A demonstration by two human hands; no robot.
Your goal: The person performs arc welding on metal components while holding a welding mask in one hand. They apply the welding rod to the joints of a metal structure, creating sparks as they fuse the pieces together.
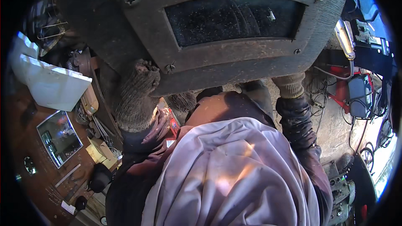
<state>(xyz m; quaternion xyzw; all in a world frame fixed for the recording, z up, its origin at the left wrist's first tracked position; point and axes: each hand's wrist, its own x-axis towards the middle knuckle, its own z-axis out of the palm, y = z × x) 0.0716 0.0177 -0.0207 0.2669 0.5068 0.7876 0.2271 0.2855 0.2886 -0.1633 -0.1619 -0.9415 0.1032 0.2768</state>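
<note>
A dark welding shield point(234, 65) fills the upper part of the view, close up. Screws hold a frame around its dark glass window point(236, 19). My left hand point(138, 94), in a worn grey knitted glove, is closed at the shield's lower left edge with its fingers curled. Behind the shield's lower right edge is my right hand point(289, 84); only the cuff and heel of its knitted glove show, and the fingers are hidden. Between my arms hangs a pale cloth point(234, 167) over my front. Beyond the shield, the work area is hidden.
At left, a brown board point(31, 134) bears a framed mirror-like panel point(60, 139) and tools, with a white angular piece point(56, 81) above. A red and grey machine point(360, 94) with loose cables stands at right. Greyish metal machinery point(341, 192) sits at lower right.
</note>
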